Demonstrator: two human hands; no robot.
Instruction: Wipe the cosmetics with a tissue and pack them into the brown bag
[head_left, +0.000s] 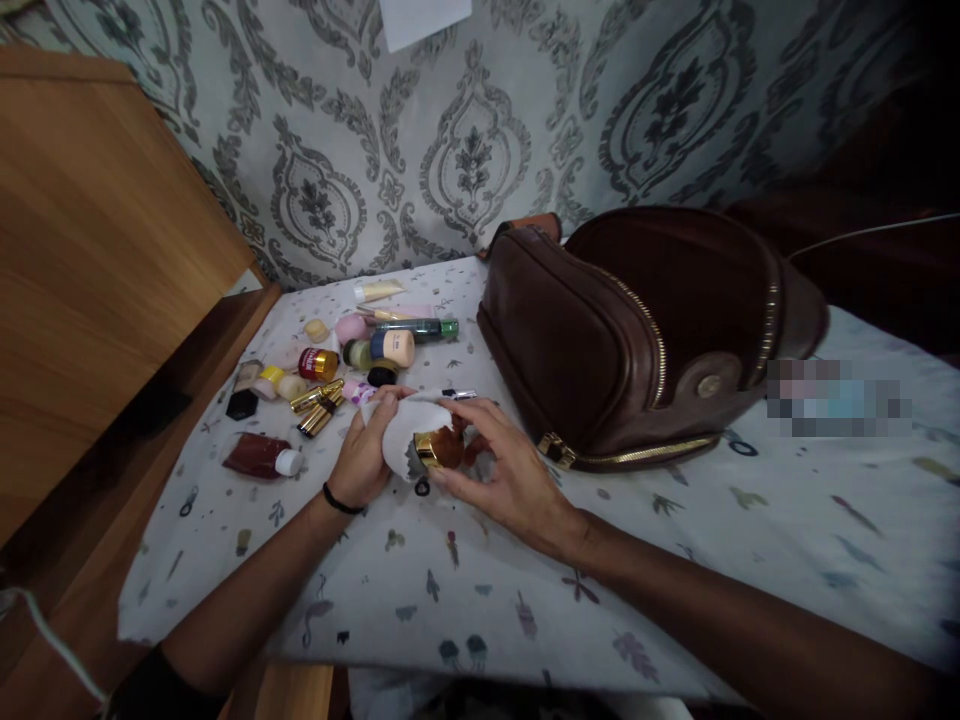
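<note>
My left hand [361, 456] is closed around a white cloth or tissue [400, 428], which wraps part of a small container with a gold band and a reddish-brown end [439, 448]. The fingers and thumb of my right hand [517, 485] close on that brown end from the right. Which kind of container it is, I cannot tell, since the cloth and fingers hide much of it. Just behind my left hand lies a purple-and-white tube [358, 391]. Gold lipstick-like tubes [321, 408] lie to its left.
Left of my hands lie a dark red bottle with a white cap [259, 456], a red jar with a gold lid [318, 364] and several other cosmetics. A large brown leather bag [570, 340] stands at right. A wooden cabinet [112, 220] borders the left side.
</note>
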